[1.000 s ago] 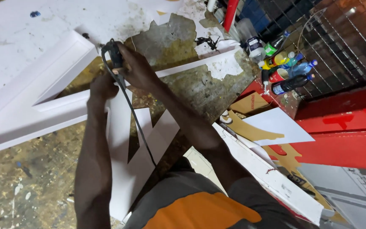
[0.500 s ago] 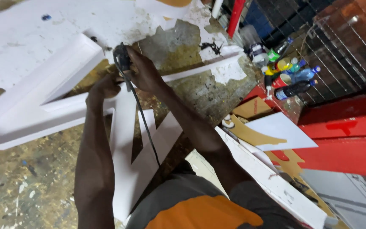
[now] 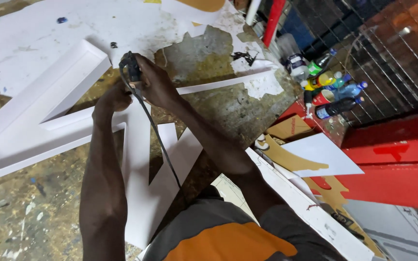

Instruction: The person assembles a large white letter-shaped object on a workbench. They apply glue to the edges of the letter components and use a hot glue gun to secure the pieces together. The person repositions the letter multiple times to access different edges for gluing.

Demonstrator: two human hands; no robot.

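My right hand (image 3: pixel 158 87) grips a small black corded tool (image 3: pixel 132 67), its cable (image 3: pixel 158 140) trailing back toward my body. My left hand (image 3: pixel 112 99) rests just beside it, fingers curled against the edge of a flat white cut-out letter (image 3: pixel 143 169). The tool's tip sits where that flat piece meets a large white three-dimensional letter shell (image 3: pixel 39 111) with raised side walls. A long thin white strip (image 3: pixel 223 83) runs off to the right from under my right hand.
The worn, paint-spattered worktable (image 3: pixel 218 111) carries torn white sheet (image 3: pixel 64 34) at the back. Several bottles and cans (image 3: pixel 327 89) cluster at the right edge by a wire fence. Brown cardboard, a white sheet (image 3: pixel 320 157) and red panels (image 3: pixel 393 159) lie lower right.
The view has shifted slightly; both hands and the tool stay together at the same joint of the letter, with only small movement along the edge.
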